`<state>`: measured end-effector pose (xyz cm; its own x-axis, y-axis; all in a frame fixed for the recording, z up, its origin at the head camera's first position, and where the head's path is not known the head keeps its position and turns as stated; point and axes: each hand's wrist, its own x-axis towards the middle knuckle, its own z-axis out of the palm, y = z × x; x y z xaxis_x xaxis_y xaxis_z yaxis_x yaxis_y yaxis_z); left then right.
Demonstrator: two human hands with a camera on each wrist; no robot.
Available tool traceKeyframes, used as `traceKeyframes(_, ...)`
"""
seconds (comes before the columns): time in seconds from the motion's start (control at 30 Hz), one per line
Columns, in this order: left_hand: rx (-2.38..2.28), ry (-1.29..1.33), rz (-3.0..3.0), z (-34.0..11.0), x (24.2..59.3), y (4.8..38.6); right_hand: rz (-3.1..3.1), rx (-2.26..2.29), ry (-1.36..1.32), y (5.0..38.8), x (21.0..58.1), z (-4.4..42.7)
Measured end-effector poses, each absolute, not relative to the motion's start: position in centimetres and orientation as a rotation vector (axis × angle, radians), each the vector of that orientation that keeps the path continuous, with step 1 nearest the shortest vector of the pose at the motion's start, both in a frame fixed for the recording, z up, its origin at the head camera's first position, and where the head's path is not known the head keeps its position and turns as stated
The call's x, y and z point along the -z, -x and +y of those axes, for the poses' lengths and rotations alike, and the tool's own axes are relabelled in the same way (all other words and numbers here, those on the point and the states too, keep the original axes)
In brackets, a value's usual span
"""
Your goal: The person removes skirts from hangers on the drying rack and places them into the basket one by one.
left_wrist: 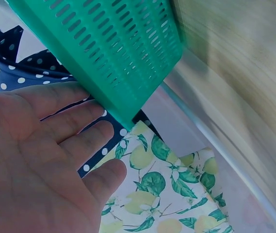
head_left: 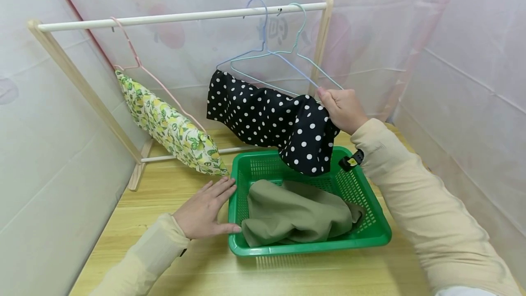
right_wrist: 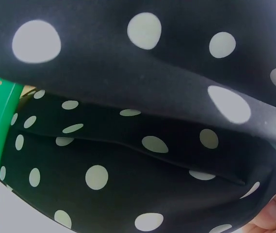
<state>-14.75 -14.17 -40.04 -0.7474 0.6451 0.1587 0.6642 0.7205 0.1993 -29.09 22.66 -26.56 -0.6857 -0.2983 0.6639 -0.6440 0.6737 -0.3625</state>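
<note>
In the head view a black cloth with white dots (head_left: 271,113) hangs from a blue hanger (head_left: 287,62) on the rack. My right hand (head_left: 344,109) pinches the hanger's right end together with the cloth's upper corner. Dotted cloth (right_wrist: 96,177) fills the right wrist view, with a few fingertips (right_wrist: 273,213) at its lower right edge. The left hand (head_left: 207,209) lies with fingers extended against the left rim of a green basket (head_left: 308,249); its palm (left_wrist: 36,155) shows beside the basket (left_wrist: 113,43) in the left wrist view. Olive cloth (head_left: 300,214) lies crumpled in the basket.
A rack with a white rod (head_left: 185,16) and wooden legs stands on the wooden table (head_left: 164,200). Lemon-print cloth (head_left: 172,127) hangs on a pink hanger (head_left: 135,54) at the left. Behind the blue hanger is a bare mint-green hanger (head_left: 305,22). Pale curtains surround the table.
</note>
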Motion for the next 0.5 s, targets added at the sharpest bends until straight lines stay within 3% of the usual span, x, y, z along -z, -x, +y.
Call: traceKeyframes(0.5,0.349,1.104,-2.807,-14.3,39.4,15.2,-2.248,-0.823,-0.74,27.6,25.7,24.5)
